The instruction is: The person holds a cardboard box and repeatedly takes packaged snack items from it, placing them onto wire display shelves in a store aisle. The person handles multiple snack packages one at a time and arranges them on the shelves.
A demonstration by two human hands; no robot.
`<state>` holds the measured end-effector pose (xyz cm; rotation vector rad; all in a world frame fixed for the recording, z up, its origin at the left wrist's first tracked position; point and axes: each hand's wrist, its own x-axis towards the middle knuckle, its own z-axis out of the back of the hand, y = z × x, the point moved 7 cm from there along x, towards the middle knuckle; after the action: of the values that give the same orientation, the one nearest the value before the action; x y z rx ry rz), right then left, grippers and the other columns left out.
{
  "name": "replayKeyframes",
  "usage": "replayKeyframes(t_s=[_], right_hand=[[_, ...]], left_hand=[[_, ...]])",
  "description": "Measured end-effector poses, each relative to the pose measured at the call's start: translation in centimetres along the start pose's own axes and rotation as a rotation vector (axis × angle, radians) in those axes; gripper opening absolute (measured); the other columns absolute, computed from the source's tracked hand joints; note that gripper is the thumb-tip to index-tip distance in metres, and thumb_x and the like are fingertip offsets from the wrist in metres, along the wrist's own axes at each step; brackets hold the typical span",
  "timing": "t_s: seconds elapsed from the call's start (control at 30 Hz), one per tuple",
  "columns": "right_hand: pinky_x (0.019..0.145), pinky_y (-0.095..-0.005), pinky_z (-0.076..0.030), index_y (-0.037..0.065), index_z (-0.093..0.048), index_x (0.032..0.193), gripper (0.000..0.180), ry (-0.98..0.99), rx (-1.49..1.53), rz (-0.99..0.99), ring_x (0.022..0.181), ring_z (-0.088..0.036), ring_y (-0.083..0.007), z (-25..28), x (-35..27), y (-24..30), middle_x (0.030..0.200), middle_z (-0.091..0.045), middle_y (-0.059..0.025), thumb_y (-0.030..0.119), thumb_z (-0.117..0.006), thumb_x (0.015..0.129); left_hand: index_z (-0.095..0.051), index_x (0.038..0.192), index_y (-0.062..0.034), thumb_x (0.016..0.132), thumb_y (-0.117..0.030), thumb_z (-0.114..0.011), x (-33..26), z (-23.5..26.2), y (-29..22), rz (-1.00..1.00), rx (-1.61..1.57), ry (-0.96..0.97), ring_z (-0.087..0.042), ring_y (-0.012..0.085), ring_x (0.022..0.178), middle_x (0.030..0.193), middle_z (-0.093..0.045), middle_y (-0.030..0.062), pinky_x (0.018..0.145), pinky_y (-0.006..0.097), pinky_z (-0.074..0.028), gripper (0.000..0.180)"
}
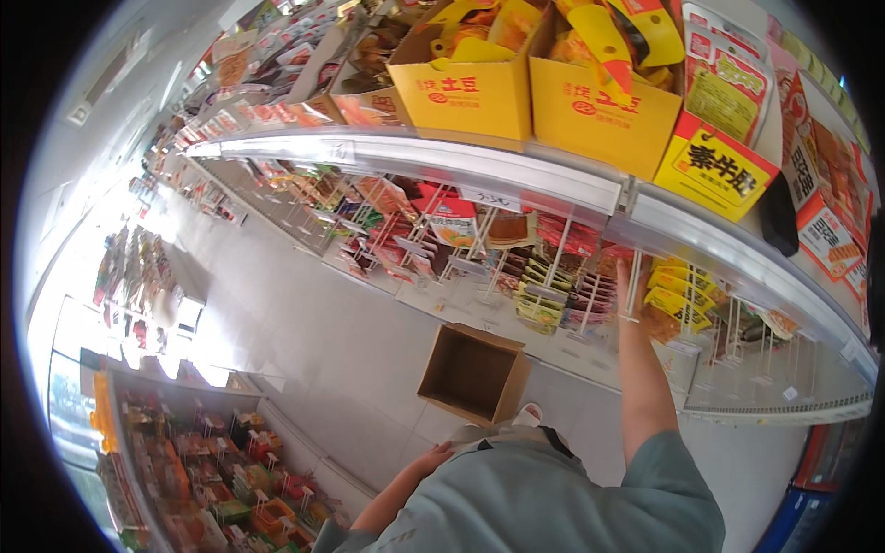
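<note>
My right arm stretches up to the hanging rack on the right. My right hand (628, 276) is among the metal hooks, between red packets (576, 238) and yellow snack packets (680, 293). Hooks and packaging partly cover its fingers, so whether it grips anything cannot be made out. Down by my waist, my left hand (431, 458) lies against my clothing with its fingers stretched out and nothing visible in it. An open brown cardboard box (472, 373), its inside dark, stands on the floor in front of my feet.
Above the hooks runs a shelf edge (553, 173) bearing yellow display boxes (461, 97) and flat snack packs (724, 83). Another rack of colourful packets (212, 470) stands at the lower left. Pale tiled floor (332, 341) lies between the racks. A blue crate-like object (800, 518) is at the lower right.
</note>
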<state>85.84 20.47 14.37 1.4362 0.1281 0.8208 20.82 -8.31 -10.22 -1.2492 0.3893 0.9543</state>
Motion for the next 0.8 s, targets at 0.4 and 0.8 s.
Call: replayKeyframes(t_s=[0.4, 0.8], right_hand=[[0.077, -0.0364, -0.052, 0.002, -0.057, 0.085, 0.033, -0.042, 0.171, -0.688, 0.075, -0.058, -0.0226, 0.3, -6.9, -12.6, 0.077, -0.058, -0.0097, 0.033, -0.062, 0.095], [0.072, -0.0229, -0.046, 0.005, -0.061, 0.107, 0.025, 0.173, 0.451, -0.557, 0.084, -0.059, -0.0071, 2.7, -17.2, -0.4, 0.097, -0.063, 0.0006, 0.028, -0.060, 0.098]], left_hand=[[-0.019, 0.155, -0.0110, 0.090, -0.054, -0.046, -5.0, 1.9, -4.8, 0.356, -0.465, -0.004, -0.004, 0.0340, 0.149, 0.160, -0.013, 0.0195, 0.120, 0.046, -0.010, 0.082], [-0.025, 0.152, -0.0122, 0.091, -0.049, -0.046, -5.5, 5.5, -0.6, 0.375, -0.282, 0.039, -0.002, 0.0427, 0.147, 0.159, -0.015, 0.0211, 0.118, 0.052, -0.012, 0.074]])
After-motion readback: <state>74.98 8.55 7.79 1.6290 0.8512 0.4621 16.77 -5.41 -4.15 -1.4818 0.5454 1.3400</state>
